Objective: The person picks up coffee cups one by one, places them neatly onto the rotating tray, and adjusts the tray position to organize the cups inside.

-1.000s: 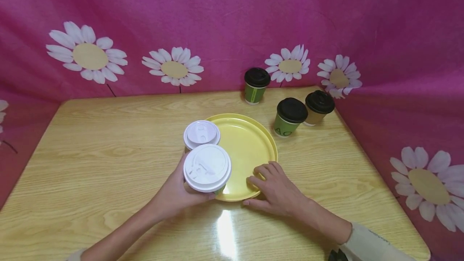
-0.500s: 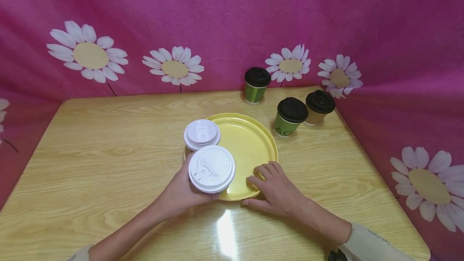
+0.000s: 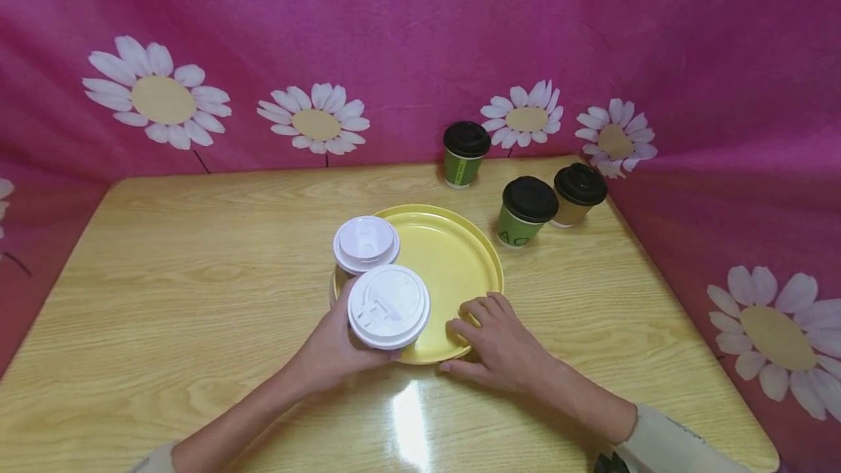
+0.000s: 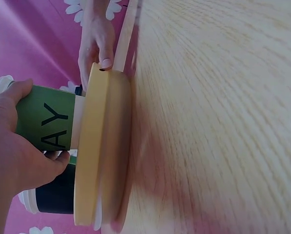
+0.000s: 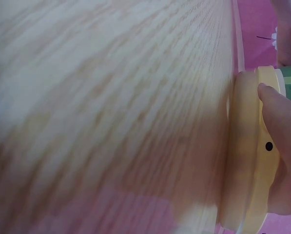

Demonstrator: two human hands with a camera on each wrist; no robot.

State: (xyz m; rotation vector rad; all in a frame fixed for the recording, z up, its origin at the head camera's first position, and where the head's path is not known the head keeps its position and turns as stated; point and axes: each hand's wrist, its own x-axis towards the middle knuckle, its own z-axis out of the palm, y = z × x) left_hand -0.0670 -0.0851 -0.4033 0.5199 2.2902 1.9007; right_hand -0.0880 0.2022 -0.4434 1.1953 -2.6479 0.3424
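Observation:
My left hand (image 3: 338,341) grips a green paper coffee cup (image 4: 47,114) with a white lid (image 3: 389,305), fingers and thumb round its side. The cup is upright at the front left of a round yellow tray (image 3: 453,261), its base down inside the rim in the left wrist view. Right behind it stands a dark paper cup (image 4: 57,195), also white-lidded, at the tray's left. My right hand (image 3: 502,341) holds the tray's front right rim, thumb (image 5: 277,105) on the outer side and fingers curled over the inside.
Beyond the tray at the right stand three black-lidded cups: a green one (image 3: 463,171) at the back, a nearer green one (image 3: 517,231), and a brown one (image 3: 570,209) beside it. A pink daisy-printed curtain (image 3: 407,35) borders the wooden table (image 3: 197,261).
My left hand has shifted the green cup slightly to the right over the tray. The right hand, the tray and the other cups stay where they were.

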